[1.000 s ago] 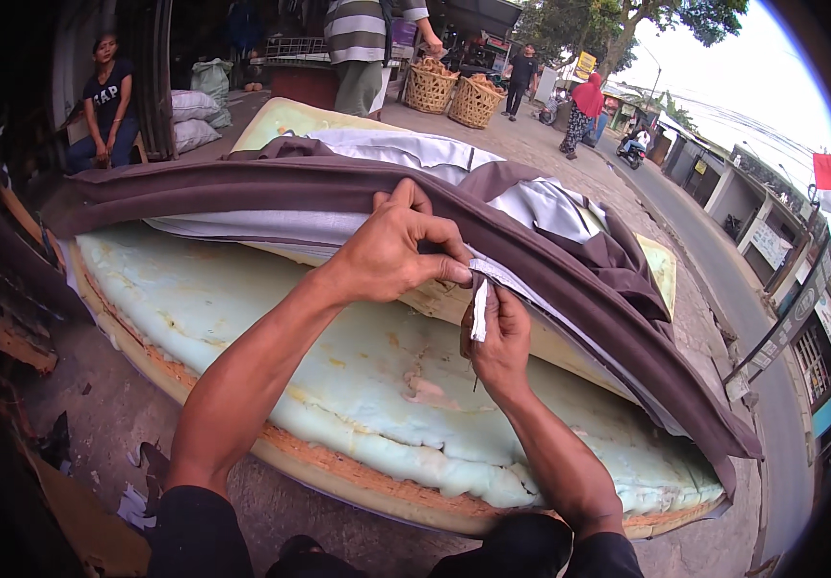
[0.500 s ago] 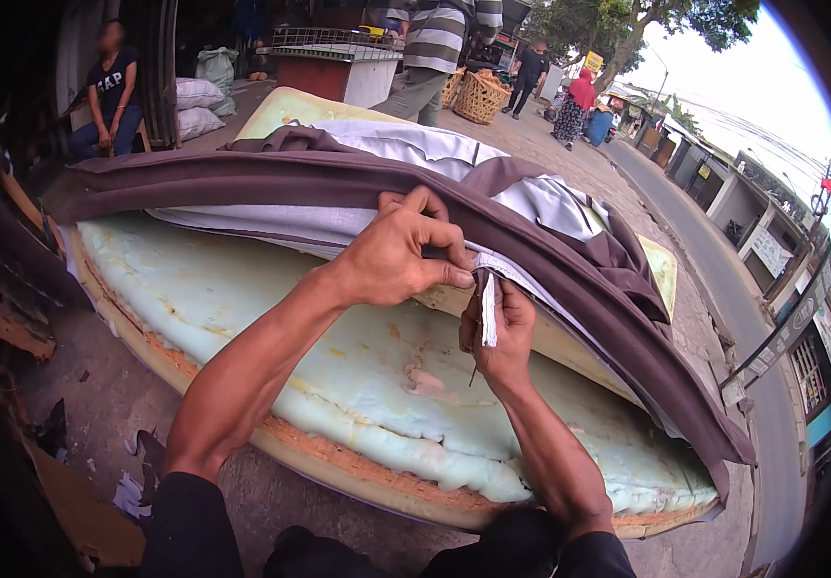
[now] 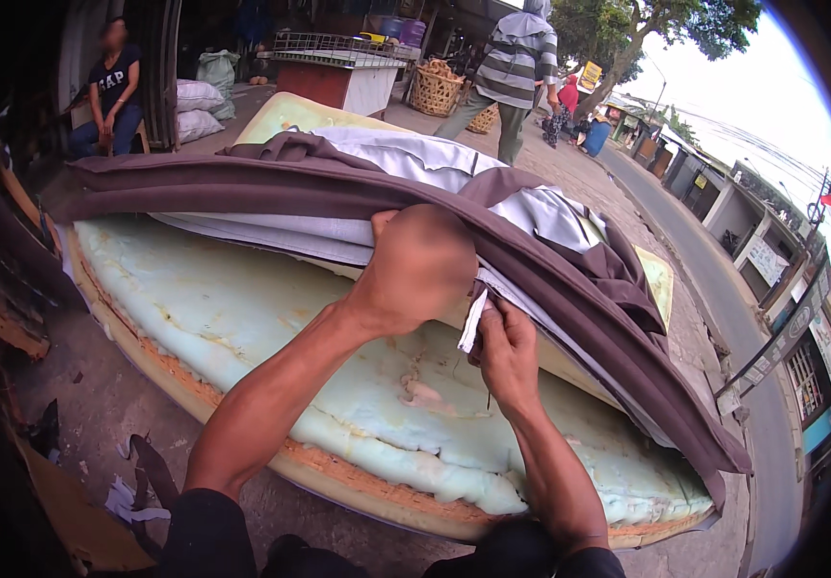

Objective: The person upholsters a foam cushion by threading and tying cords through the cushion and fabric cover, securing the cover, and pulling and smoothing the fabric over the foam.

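Observation:
A brown fabric cover with a pale underside arches across a padded, curved-edged piece of furniture. My left hand is closed at the cover's edge near the middle; its fingers are blurred, though the fist-like outline stays on the fabric. Just right of it, my right hand pinches a short brown flap with a white strip along its edge. Something thin and dark sticks out below that hand, too small to name. Underneath lies pale green foam, lumpy and stained, over an orange-brown layer at the near rim.
Behind the cover is another pale yellow padded piece. A person in a striped top walks past; another person sits at the far left. Fabric scraps lie on the ground at lower left. A road runs along the right.
My left hand has turned and shifted slightly down at the fabric edge. In my right hand the white-edged flap has swung left. The person in stripes has walked to the right.

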{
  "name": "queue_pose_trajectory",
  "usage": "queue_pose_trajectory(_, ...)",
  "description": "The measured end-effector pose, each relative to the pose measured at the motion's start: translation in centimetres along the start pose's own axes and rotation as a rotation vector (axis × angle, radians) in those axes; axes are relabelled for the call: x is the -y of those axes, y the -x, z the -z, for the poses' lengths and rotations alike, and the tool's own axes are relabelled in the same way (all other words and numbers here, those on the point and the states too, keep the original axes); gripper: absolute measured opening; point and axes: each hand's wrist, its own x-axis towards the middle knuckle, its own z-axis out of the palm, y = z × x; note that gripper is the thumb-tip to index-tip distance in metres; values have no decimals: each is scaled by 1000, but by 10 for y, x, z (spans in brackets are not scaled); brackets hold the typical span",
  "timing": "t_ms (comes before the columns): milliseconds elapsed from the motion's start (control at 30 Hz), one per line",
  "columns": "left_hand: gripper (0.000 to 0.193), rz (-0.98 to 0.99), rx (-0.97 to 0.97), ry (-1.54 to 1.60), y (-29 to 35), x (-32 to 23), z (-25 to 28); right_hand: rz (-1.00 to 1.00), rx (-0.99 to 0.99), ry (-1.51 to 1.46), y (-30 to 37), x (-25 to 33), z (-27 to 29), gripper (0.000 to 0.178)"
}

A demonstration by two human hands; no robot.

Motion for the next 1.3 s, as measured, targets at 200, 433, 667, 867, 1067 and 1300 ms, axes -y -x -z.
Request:
queue_pose_trajectory(200, 18, 0, -63, 19, 5, 5, -3, -126, -147, -58, 4, 2, -16, 32)
queue_pose_trajectory(433, 15, 5, -90, 19, 3, 2, -4, -126, -50, -18, 3, 2, -3, 29)
queue_pose_trajectory(667, 15, 69, -132, 55, 14, -1, -12, 189, 16, 65, -7, 2, 6, 24)
queue_pose_trajectory(867, 13, 73, -182, 69, 14, -3, -20, 210, -63, 99, -12, -5, 2, 22)
queue_pose_trajectory(1067, 12, 66, -314, -9, 28, -10, -33, 4, -31, 39, -10, 15, 1, 17)
queue_pose_trajectory(1300, 10, 256, -209, 151, 23, -12, -16, 165, 51, 206, -14, -20, 23, 19)
